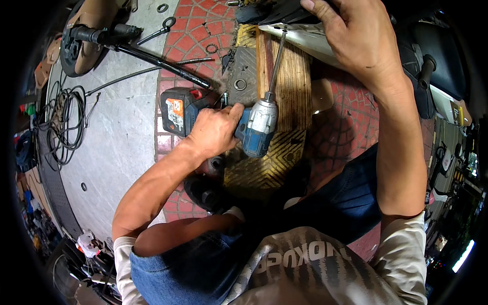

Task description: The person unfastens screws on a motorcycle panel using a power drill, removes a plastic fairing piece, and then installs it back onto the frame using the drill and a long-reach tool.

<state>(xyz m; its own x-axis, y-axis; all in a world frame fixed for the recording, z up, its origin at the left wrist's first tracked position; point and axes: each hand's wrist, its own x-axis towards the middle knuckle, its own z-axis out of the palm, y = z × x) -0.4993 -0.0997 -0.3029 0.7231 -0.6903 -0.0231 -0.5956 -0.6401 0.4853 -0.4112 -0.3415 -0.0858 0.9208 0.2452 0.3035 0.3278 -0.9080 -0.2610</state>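
Observation:
My left hand [213, 129] is wrapped around the grip of a blue and grey cordless impact driver [261, 124], whose black battery [175, 111] sticks out to the left. From its nose a long thin driver bit [278, 63] runs up to the edge of a white panel [305, 40]. The bit's tip meets a small screw spot there. On that panel, beside a dark plastic piece [295, 15], my right hand [363, 43] is closed with the thumb bent over; its other fingers are mostly cut off or hidden. A wooden block [292, 91] lies beneath the panel.
Below the block is a yellow and black ridged plate [264, 175]. At left a black shock-like tube [162, 66], a bolt [155, 33], a ring [239, 84] and coiled black cable [66, 127] lie on grey and red tiles. A dark vehicle body [442, 61] stands right.

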